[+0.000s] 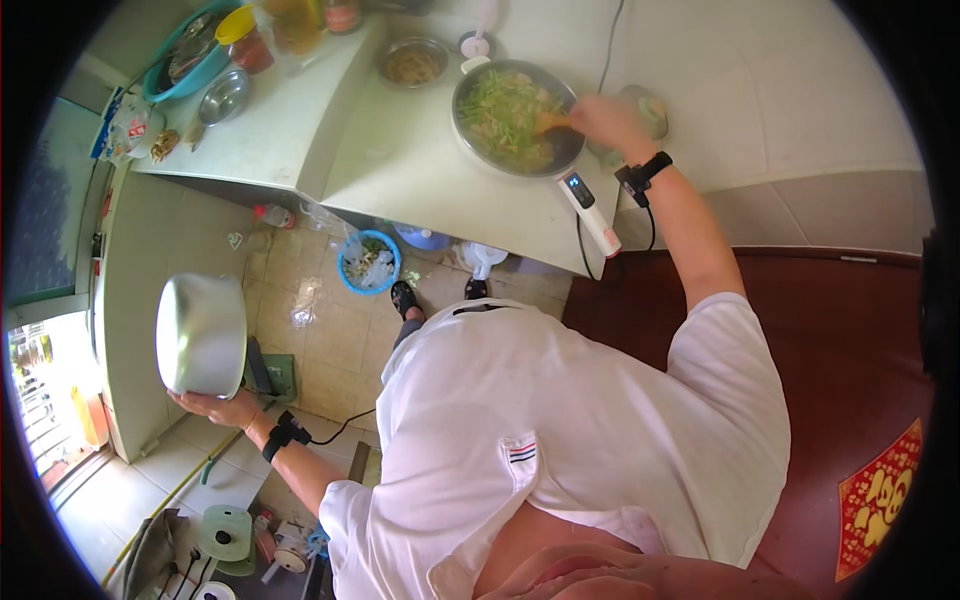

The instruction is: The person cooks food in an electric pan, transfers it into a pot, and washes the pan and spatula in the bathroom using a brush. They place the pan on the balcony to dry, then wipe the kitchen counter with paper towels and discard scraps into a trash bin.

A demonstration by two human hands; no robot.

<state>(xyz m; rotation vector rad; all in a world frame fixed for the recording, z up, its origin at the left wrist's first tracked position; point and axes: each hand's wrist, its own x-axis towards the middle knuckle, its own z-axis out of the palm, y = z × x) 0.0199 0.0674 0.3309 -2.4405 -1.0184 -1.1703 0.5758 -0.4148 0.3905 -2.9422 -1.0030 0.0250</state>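
My left hand (pixel 218 408) grips a silver metal pot (pixel 202 335) by its lower edge, out to the left and above the floor. The pot is tilted, and its inside is hidden from me. At the counter, my right hand (pixel 608 124) is closed around a wooden spatula (pixel 548 122), whose blade rests among the food in an electric frying pan (pixel 470 137). Green strips mixed with paler pieces of food (pixel 510 115) fill much of the pan. The pan's white handle (pixel 592 215) has a lit display and points toward my body.
A metal bowl (pixel 440 58) of brownish food stands beside the pan. On the left counter are a small steel bowl (pixel 224 97), a turquoise basin (pixel 205 82) and a yellow-lidded jar (pixel 243 43). A blue waste basket (pixel 345 278) sits on the floor, near my feet.
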